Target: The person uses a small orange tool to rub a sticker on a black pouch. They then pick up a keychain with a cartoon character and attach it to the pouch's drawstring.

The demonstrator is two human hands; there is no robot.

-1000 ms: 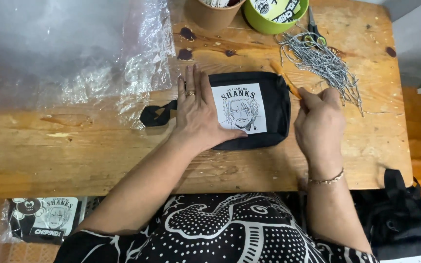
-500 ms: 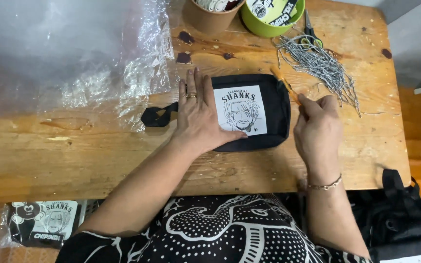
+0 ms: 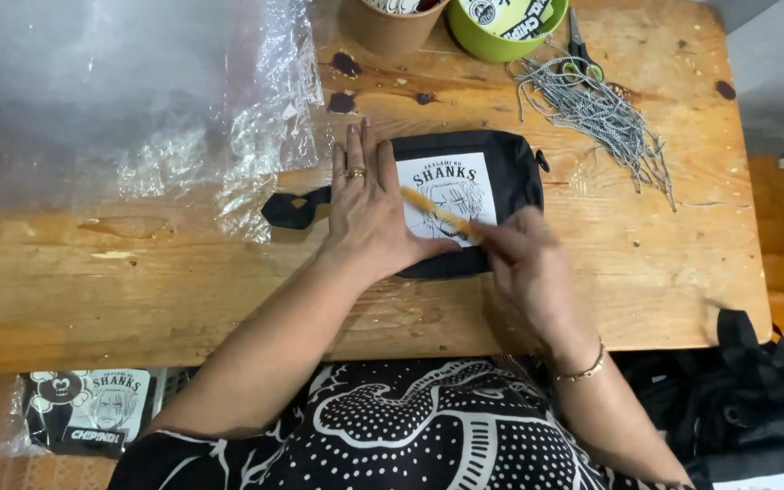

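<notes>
the right hand (image 3: 528, 272), blurred, pinches a thin yellowish stick (image 3: 439, 214) and lays it across the white printed patch of a black fabric pouch (image 3: 501, 172), while the left hand (image 3: 367, 213) presses flat and open on the pouch's left half. the pouch lies mid-table on worn wooden planks (image 3: 138, 281), with crinkled clear plastic (image 3: 183, 127) to its left and a heap of metal ball chains (image 3: 605, 113) beyond it to the right.

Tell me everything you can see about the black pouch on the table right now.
The black pouch is soft, fabric-looking, roughly rectangular, lying flat on the wooden table, with a white printed label on top and a black strap out its left end. The left hand presses flat on it; the right hand draws a thin yellow stick across the label.
</notes>
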